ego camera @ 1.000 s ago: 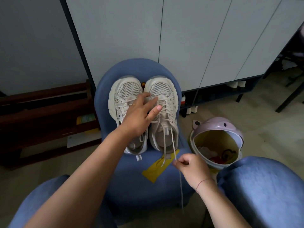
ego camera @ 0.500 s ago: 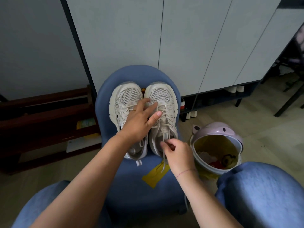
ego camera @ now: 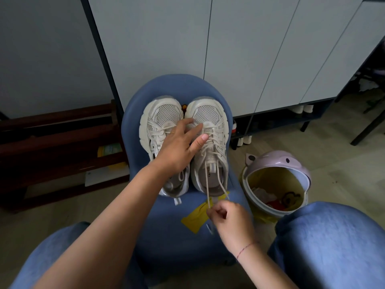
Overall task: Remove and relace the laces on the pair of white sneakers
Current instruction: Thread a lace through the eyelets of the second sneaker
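Two white sneakers stand side by side, toes away from me, on a blue padded stool (ego camera: 166, 230). My left hand (ego camera: 179, 147) lies flat across both, palm on the left sneaker (ego camera: 158, 117) and fingers and thumb spread over the laces of the right sneaker (ego camera: 210, 122). Two loose lace ends (ego camera: 208, 184) run from the right sneaker's tongue toward me. My right hand (ego camera: 231, 222) pinches these ends just in front of the shoe's heel, over a yellow tag (ego camera: 194, 221) on the stool.
A lilac bin (ego camera: 277, 184) with its lid open and scraps inside stands right of the stool. Grey cabinet doors (ego camera: 239, 49) rise behind. Dark wooden rails (ego camera: 54, 142) lie at the left. My knees in blue jeans frame the bottom corners.
My right hand has pulled back from the right sneaker's tongue toward me, drawing the lace ends out straight. The left hand stays pressed on the shoes.
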Action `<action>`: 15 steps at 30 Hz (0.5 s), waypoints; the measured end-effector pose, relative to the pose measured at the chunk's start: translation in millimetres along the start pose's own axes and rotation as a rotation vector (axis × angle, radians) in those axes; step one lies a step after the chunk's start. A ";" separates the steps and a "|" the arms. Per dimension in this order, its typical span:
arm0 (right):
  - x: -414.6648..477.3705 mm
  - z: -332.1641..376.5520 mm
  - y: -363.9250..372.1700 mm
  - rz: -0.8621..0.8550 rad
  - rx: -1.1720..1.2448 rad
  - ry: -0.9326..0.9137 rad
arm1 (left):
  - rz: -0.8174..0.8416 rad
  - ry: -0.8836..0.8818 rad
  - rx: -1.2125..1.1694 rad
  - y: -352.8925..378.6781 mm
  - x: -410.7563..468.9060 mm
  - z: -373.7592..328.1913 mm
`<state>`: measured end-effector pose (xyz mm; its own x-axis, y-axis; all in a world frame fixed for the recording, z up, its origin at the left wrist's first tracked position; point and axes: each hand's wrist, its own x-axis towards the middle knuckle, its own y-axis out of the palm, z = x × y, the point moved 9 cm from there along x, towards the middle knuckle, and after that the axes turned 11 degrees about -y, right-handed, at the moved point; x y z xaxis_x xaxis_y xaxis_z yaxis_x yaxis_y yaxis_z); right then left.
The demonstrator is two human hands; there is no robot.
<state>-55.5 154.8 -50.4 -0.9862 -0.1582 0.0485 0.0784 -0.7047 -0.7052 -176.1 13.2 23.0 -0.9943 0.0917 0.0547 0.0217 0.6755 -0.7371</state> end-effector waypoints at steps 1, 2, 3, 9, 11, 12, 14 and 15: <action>-4.6 -2.3 5.6 0.045 -0.004 0.016 | 0.002 -0.001 -0.005 0.2 0.3 0.7; -9.0 -4.4 11.0 0.088 -0.009 0.033 | 0.004 0.000 -0.009 0.5 0.3 0.8; -13.1 -6.8 15.9 0.124 -0.015 0.050 | 0.006 0.002 -0.012 1.0 0.4 1.1; -39.1 -24.9 45.4 0.383 -0.067 0.178 | 0.009 -0.003 -0.012 1.7 2.4 2.8; -42.0 -25.3 49.5 0.419 -0.072 0.198 | 0.014 -0.006 -0.017 1.7 2.2 3.0; -41.6 -24.8 50.0 0.421 -0.077 0.200 | 0.015 -0.006 -0.015 1.8 2.1 2.6; -40.2 -23.9 50.0 0.426 -0.094 0.212 | 0.012 -0.006 -0.016 1.5 2.2 2.5; -39.5 -24.8 48.2 0.413 -0.099 0.215 | 0.013 -0.007 -0.019 1.3 2.2 2.5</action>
<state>-16.3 144.2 -103.8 -0.8838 -0.2571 -0.3908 0.4667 -0.5416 -0.6992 -178.6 12.5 20.5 -0.9946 0.0953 0.0402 0.0367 0.6879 -0.7249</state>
